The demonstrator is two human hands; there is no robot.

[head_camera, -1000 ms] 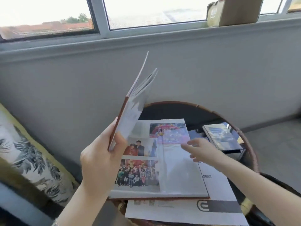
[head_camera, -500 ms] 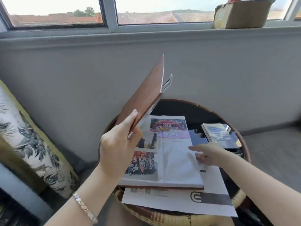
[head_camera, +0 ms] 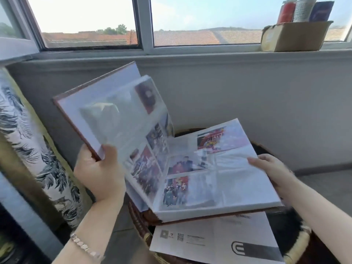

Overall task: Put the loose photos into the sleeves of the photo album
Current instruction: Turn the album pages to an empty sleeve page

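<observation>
The photo album (head_camera: 219, 180) is open and lifted above a round wicker table (head_camera: 297, 242). My left hand (head_camera: 99, 174) grips the lower corner of the brown front cover (head_camera: 91, 103), which stands raised with blurred sleeve pages falling beside it. My right hand (head_camera: 272, 170) holds the right edge of the open page, fingers lying on the sleeves. That page carries three photos in its sleeves on the left and top; the other sleeves look empty. No loose photos are in view.
A white printed sheet (head_camera: 215, 239) lies on the table under the album. A leaf-patterned cushion (head_camera: 30, 141) leans at the left. A cardboard box (head_camera: 293, 35) with cups stands on the window sill at the back right, above a grey wall.
The album has come up off the table and closer to me, tilted. My left hand has swung the cover back open leftwards; my right hand has moved onto the page's right edge.
</observation>
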